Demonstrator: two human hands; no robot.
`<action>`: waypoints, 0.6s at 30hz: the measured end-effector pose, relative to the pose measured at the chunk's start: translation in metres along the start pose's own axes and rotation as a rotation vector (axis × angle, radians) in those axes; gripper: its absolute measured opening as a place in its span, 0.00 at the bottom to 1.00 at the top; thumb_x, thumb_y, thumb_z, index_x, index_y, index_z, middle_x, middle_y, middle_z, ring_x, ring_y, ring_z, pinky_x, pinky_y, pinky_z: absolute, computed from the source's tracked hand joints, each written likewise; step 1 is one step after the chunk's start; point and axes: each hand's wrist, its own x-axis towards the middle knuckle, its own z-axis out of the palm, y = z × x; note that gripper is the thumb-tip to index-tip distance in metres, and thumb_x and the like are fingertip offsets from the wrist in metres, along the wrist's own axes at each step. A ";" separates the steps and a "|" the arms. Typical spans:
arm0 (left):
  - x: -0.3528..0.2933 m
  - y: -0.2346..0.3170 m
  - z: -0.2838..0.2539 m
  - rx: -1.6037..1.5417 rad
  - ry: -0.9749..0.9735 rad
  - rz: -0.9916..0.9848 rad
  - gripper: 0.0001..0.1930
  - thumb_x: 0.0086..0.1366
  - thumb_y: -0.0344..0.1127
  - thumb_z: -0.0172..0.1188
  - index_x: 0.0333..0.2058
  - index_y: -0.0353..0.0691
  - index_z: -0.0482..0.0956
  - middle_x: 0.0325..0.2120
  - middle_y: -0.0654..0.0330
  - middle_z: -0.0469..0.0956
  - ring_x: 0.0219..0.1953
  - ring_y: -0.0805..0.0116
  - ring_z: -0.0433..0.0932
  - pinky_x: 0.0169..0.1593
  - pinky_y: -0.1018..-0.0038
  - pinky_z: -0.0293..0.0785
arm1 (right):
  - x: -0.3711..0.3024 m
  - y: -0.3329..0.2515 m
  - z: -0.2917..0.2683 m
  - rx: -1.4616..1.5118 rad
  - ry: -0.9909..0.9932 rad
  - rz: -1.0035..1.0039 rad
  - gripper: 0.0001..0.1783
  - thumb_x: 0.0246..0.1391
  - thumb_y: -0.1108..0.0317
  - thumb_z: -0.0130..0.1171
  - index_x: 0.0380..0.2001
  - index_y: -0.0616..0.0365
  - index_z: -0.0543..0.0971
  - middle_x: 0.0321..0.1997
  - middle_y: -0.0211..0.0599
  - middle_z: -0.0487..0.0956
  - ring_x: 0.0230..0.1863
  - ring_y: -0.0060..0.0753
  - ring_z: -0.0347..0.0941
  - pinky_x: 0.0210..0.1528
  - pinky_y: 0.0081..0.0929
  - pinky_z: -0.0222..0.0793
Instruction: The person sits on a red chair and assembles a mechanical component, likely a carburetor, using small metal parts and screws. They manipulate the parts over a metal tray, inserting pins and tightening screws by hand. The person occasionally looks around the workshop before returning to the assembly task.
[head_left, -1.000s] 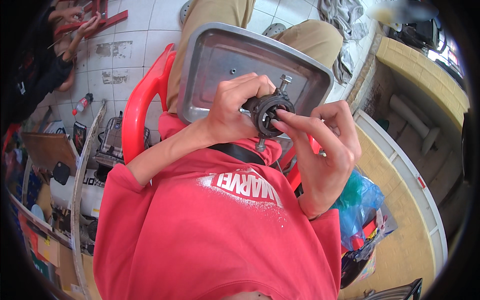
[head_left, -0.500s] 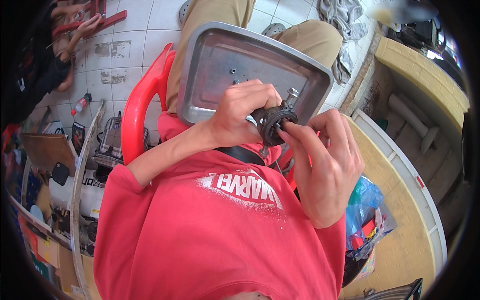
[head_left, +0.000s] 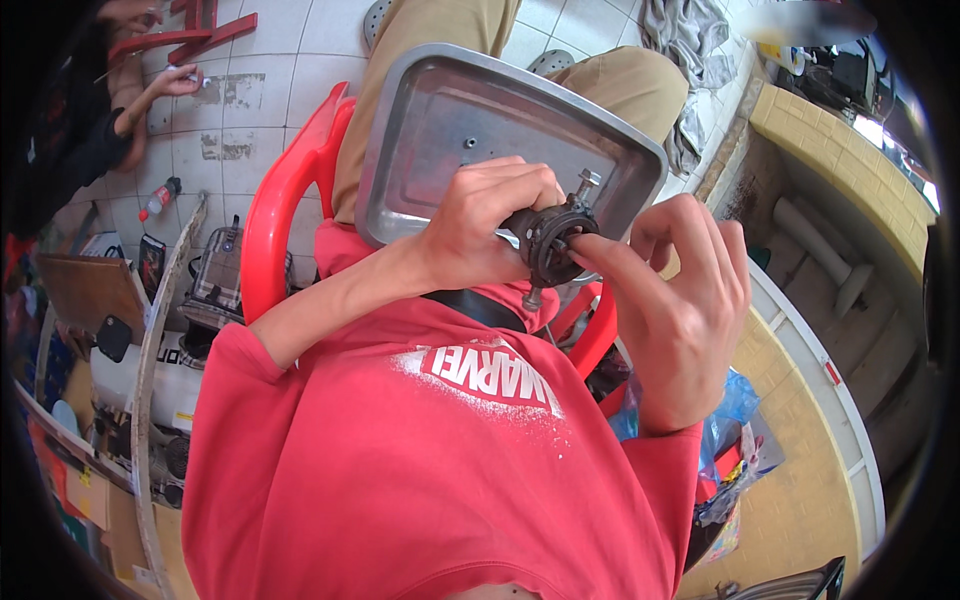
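Note:
My left hand [head_left: 490, 215] is wrapped round a black, hollow round mechanical part [head_left: 560, 243] and holds it over the near edge of a metal tray [head_left: 400, 100] on my lap. One silver bolt [head_left: 587, 183] sticks up from the part's far side, another bolt [head_left: 533, 298] from its near side. My right hand [head_left: 680, 290] reaches in from the right, its fingertips closed at the part's open end; whatever they pinch there is hidden. The remaining right fingers are bent and stand off the part. A small metal nut [head_left: 470, 143] lies in the tray.
A red plastic chair [head_left: 270, 240] surrounds me. At upper left, another person's hand [head_left: 180, 80] is near a red frame [head_left: 200, 35]. A bottle [head_left: 160, 198] and a plaid bag [head_left: 215, 280] are at left. Plastic bags [head_left: 730, 410] and a yellow ledge [head_left: 850, 150] stand at right.
My right hand has shifted slightly right, its knuckles higher, with the fingertips still at the opening. The black part has barely moved. The other person's hand has dropped away from the red frame.

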 end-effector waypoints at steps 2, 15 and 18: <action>0.000 0.000 -0.001 0.001 -0.006 -0.004 0.22 0.43 0.35 0.80 0.28 0.39 0.71 0.23 0.60 0.72 0.23 0.61 0.70 0.29 0.68 0.65 | 0.004 0.004 0.000 0.034 -0.001 -0.027 0.14 0.29 0.69 0.71 0.27 0.45 0.86 0.26 0.25 0.67 0.28 0.28 0.67 0.31 0.30 0.57; 0.004 0.007 0.003 0.062 -0.041 -0.021 0.21 0.44 0.32 0.78 0.25 0.39 0.69 0.23 0.59 0.74 0.24 0.62 0.72 0.30 0.69 0.66 | -0.021 0.012 0.020 0.290 0.042 0.069 0.09 0.44 0.75 0.70 0.31 0.54 0.83 0.33 0.30 0.79 0.29 0.32 0.75 0.32 0.31 0.69; 0.003 0.007 0.007 0.100 -0.061 -0.026 0.21 0.43 0.30 0.78 0.24 0.38 0.68 0.24 0.59 0.75 0.23 0.63 0.71 0.29 0.70 0.66 | -0.028 0.008 0.024 0.429 0.116 0.202 0.08 0.50 0.80 0.68 0.34 0.59 0.82 0.33 0.34 0.80 0.30 0.34 0.79 0.32 0.29 0.73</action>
